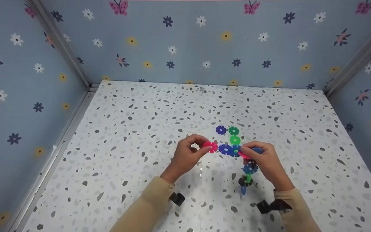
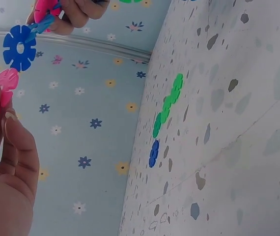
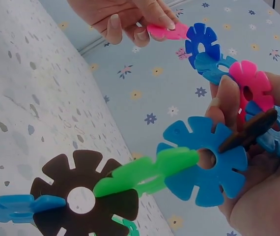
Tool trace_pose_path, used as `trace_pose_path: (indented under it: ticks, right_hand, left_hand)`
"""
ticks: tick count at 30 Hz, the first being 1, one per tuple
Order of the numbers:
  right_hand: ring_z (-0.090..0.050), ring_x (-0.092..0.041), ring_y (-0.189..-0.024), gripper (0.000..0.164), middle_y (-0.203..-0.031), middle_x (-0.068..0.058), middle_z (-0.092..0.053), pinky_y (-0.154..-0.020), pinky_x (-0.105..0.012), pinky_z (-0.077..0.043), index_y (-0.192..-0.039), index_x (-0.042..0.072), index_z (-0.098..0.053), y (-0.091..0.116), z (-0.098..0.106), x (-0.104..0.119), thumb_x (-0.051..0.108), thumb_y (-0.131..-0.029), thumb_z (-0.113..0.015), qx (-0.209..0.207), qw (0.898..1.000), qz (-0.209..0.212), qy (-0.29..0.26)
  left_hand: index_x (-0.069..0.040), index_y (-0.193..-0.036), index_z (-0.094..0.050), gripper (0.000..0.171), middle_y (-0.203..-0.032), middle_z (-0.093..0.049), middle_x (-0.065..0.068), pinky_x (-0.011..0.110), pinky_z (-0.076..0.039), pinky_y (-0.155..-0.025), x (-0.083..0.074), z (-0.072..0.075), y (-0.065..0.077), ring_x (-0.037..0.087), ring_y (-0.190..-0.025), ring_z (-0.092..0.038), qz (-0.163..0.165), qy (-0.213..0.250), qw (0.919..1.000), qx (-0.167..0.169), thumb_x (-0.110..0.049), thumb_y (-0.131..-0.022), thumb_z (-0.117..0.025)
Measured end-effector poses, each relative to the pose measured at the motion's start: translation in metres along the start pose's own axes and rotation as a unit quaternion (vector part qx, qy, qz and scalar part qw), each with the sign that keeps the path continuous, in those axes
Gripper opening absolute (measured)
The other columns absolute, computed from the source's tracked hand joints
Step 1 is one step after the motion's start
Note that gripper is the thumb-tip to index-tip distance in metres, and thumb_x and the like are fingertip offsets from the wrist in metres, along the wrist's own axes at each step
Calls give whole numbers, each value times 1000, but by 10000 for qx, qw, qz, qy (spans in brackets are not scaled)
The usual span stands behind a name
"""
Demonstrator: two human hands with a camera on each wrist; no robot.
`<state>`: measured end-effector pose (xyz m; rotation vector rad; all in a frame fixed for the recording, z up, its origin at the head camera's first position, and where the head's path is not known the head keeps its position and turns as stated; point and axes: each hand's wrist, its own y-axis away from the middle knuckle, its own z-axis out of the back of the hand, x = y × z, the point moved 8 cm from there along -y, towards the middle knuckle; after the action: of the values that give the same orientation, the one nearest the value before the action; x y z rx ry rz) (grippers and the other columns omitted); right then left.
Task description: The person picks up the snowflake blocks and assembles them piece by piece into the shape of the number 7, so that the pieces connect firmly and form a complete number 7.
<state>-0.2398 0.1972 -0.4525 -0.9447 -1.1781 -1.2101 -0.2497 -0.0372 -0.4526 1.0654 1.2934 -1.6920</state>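
My left hand (image 1: 190,154) pinches a pink notched plastic disc (image 1: 211,147) between thumb and fingers. This disc meets the edge of a dark blue disc (image 3: 202,44) in both wrist views; how deep it sits I cannot tell. My right hand (image 1: 266,158) grips a chain of interlocked discs by a second pink disc (image 3: 252,86) and its neighbours. Beyond the dark blue one comes a lighter blue disc (image 3: 212,68). From the right hand hangs a branch with a blue disc (image 3: 206,160), a green disc (image 3: 147,172), a dark brown disc (image 3: 83,191) and a blue end disc (image 3: 22,206).
Past the hands, a purple-blue disc (image 1: 221,130), a dark green disc (image 1: 233,130) and a light green disc (image 1: 235,140) lie on the speckled white table (image 1: 134,129). Flower-patterned blue panels (image 1: 192,42) enclose its back and sides. Black wrist devices (image 1: 177,199) protrude from both sleeves.
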Motion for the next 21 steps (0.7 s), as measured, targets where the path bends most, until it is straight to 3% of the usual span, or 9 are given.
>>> trace_pose_path:
  ticks: [7, 14, 21]
  right_hand:
    - [-58, -24, -66, 22, -78, -15, -63, -57, -31, -51, -97, -3, -70, 2, -5, 2, 19, -94, -70, 160, 9997, 127, 143]
    - [-54, -18, -67, 15, -80, -10, -65, -54, -29, -50, -95, -3, -74, 1, -10, 7, 12, -92, -71, 542, 9966, 560, 285]
    - [-57, -16, -66, 8, -87, -10, -71, -55, -28, -52, -92, 0, -76, 4, -12, 17, 7, -90, -72, 739, 9902, 1057, 528]
  left_hand:
    - [-3, -99, -68, 12, -91, -67, 2, 26, -47, -60, -4, -5, 4, 14, -80, -58, 200, 9, 9997, 139, -4, -89, -73]
    - [4, -88, -66, 6, -86, -67, 8, 20, -46, -54, -34, -5, 7, 11, -64, -55, 233, 661, 9970, 332, 3, -87, -72]
    - [4, -84, -66, 8, -84, -66, 10, 20, -45, -52, -6, -12, 9, 11, -59, -52, 443, 808, 9944, 511, 5, -85, -74]
